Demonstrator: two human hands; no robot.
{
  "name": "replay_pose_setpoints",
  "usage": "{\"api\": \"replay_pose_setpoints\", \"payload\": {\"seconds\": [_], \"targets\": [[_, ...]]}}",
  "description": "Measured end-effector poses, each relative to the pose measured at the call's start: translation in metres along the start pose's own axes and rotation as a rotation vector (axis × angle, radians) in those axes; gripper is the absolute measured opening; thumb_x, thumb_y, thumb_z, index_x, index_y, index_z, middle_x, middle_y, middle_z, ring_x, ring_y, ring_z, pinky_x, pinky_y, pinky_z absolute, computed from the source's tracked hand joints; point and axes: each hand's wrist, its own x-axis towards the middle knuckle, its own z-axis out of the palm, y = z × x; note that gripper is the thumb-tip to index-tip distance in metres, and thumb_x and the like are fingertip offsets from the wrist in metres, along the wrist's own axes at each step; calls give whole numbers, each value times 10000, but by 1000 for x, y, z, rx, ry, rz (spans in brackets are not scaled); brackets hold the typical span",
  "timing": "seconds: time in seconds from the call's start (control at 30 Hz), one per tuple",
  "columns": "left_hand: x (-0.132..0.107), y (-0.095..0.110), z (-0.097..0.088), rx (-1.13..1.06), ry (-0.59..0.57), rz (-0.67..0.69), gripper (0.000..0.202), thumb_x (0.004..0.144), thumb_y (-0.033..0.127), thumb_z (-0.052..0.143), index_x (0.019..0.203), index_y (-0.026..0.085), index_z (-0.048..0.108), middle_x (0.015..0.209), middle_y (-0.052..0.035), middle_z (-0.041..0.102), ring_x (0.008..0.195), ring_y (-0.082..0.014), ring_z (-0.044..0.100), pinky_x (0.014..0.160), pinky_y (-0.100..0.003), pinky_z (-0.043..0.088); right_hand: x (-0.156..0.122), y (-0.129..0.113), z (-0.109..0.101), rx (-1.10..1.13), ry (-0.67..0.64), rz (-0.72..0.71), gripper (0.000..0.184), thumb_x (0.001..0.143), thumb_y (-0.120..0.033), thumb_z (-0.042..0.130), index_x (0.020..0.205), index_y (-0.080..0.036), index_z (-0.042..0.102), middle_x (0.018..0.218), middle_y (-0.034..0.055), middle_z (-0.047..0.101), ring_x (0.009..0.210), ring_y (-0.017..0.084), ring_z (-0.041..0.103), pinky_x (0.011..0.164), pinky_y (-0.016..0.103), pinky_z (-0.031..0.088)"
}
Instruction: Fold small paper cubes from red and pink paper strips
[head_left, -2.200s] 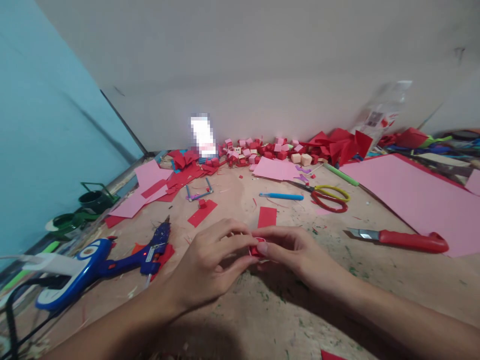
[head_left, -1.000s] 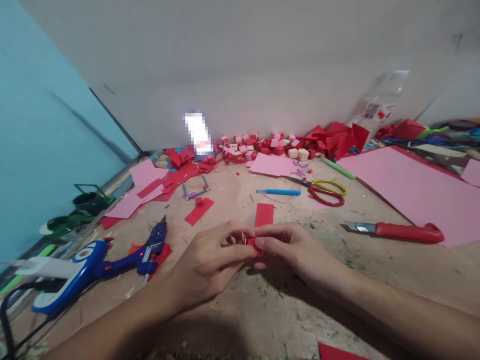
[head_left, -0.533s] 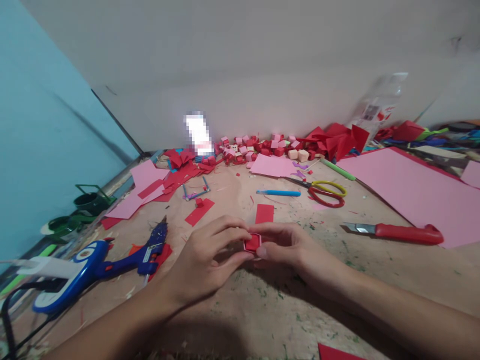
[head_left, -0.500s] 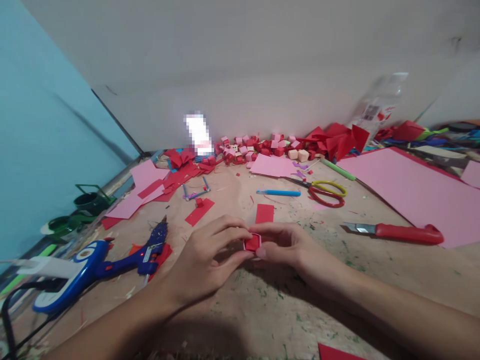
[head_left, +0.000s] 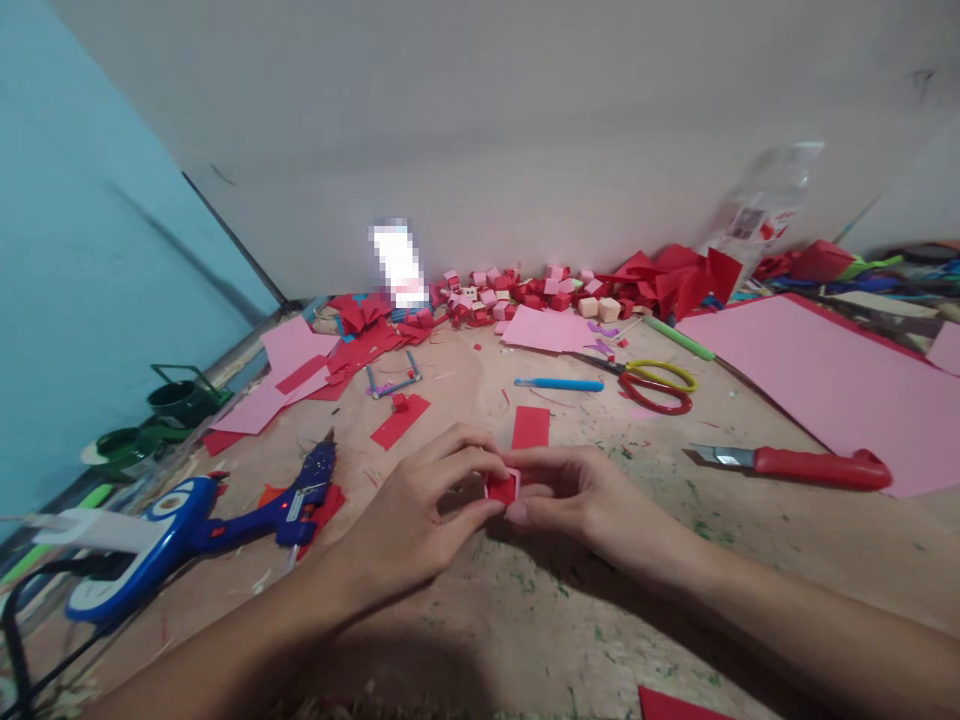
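Between my two hands, low over the tabletop, is a small paper cube (head_left: 502, 488), red on the face toward me with pink edges. The fingers and thumb of my left hand (head_left: 427, 500) pinch its left side. From the other side, the thumb and fingertips of my right hand (head_left: 577, 495) press on it; its far side is hidden by them. Just beyond my fingers lies a red paper rectangle (head_left: 531, 427). To the left, another red strip (head_left: 401, 422) has a tiny red cube (head_left: 400, 402) at its upper edge.
A blue glue gun (head_left: 300, 505) rests at left. Blue craft tool (head_left: 559, 384), scissors (head_left: 652, 385) and a red-handled knife (head_left: 795, 467) lie beyond and right. Several small paper cubes (head_left: 555, 285) line the wall, near a lit phone (head_left: 400, 265) and a plastic bottle (head_left: 772, 205). Pink sheets (head_left: 832, 380) lie right.
My fingers have shifted slightly around the paper cube, and its red face has turned a little. Everything else lies as before, apart from a slight camera shift.
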Motion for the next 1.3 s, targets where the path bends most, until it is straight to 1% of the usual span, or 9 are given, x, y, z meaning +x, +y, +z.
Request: {"api": "replay_pose_setpoints", "payload": {"seconds": [0.1,0.23,0.33,0.47,0.6,0.73,0.97,1.13,1.3], "targets": [[0,0,-1,-33,-11,-21,162,913,60,666,1006,190,694,1089,-42,662,1015,-153,651,875,-263,543,0,-1,1,16,13,9,367,658,-191,894,1017,-170,821,615,-49,585,547,80,442,603,259,400],[0,1,-1,-46,12,-26,145,925,85,667,1014,189,711,1079,-40,673,999,-149,659,882,-266,534,1,-2,1,90,25,21,394,589,-150,929,969,-181,829,697,-13,676,613,102,549,683,274,462],[1,1,0,-39,42,-40,121,933,107,664,1007,183,722,1053,-36,684,947,-142,667,833,-257,529,1,1,0,83,-23,1,401,632,-146,894,1022,-204,824,726,-4,709,664,123,603,733,287,485],[2,0,-1,-26,67,-35,85,927,122,673,979,167,723,1007,-35,702,913,-145,672,817,-263,522,2,7,-1,-122,6,-97,393,731,-109,777,1111,-205,805,830,24,739,741,143,620,724,280,473],[3,0,-3,-39,39,-39,70,913,123,689,962,162,722,966,-28,722,895,-147,676,827,-270,519,-1,11,0,-311,32,-139,370,822,-118,677,1175,-165,778,753,17,678,630,122,522,580,253,408],[4,-1,-5,-35,14,-47,60,920,119,677,916,161,720,959,-29,721,902,-149,679,834,-272,525,-2,11,-1,-455,0,-165,367,860,-110,638,1200,-160,766,759,16,657,624,113,491,558,240,375],[0,-3,-7,145,-10,132,122,944,117,634,1015,153,726,1038,-60,740,947,-181,681,840,-315,545,-4,8,-1,-576,16,-206,362,894,-128,609,1219,-178,761,763,22,682,612,122,515,548,242,398],[-2,-3,-7,238,-6,163,117,928,134,648,1032,143,701,1047,-67,746,960,-210,679,847,-361,544,-5,7,-1,-751,31,-259,400,885,-116,600,1247,-191,752,819,34,725,654,137,550,590,257,429],[-3,-3,-5,254,10,188,105,894,94,640,986,135,670,998,-70,732,922,-200,673,824,-347,534,-4,10,-1,-715,38,-257,404,883,-145,618,1262,-184,749,794,42,715,633,137,528,544,252,402]]}}
